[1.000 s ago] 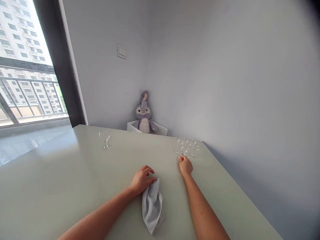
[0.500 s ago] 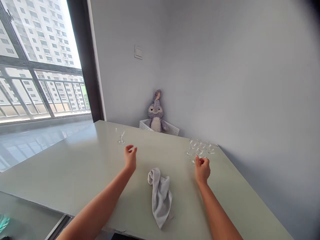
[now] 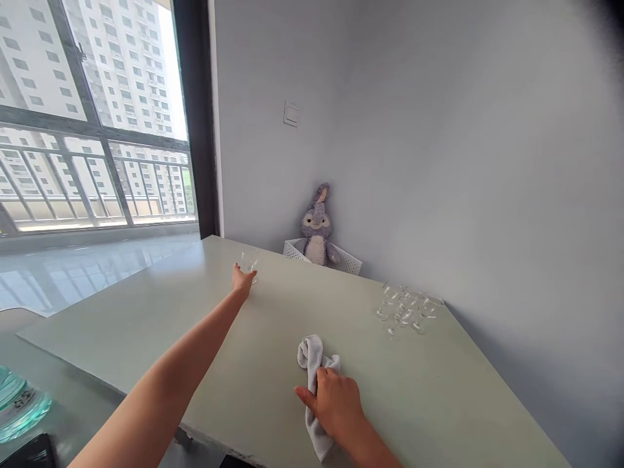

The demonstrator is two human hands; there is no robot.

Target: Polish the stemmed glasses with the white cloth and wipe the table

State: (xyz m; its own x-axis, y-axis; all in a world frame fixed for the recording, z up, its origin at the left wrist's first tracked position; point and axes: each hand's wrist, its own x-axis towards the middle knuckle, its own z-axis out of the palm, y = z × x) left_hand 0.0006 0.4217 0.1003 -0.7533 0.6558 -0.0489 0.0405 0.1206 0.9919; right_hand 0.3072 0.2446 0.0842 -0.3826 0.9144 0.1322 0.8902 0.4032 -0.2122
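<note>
A single stemmed glass (image 3: 250, 260) stands toward the table's far left edge. My left hand (image 3: 242, 281) is at its lower part, thumb and fingers spread on either side; whether they touch it is hard to tell. Near the front middle of the table lies a crumpled grey cloth (image 3: 314, 354). Over the cloth is my right hand (image 3: 334, 396), its thumb stretched out to the left and its fingers bent down onto the fabric. Several clear stemmed glasses (image 3: 407, 305) stand grouped near the right far edge.
The pale table (image 3: 195, 325) fills the middle. Behind it, a plush rabbit (image 3: 316, 227) sits in a white basket (image 3: 348, 261). At lower left are a teal-tinted clear container (image 3: 22, 403) and a black object (image 3: 32, 453). A wall borders the right side.
My left hand has reached forward to the single glass. My right hand has left the group of glasses and come down to the cloth. The view has shifted slightly left.
</note>
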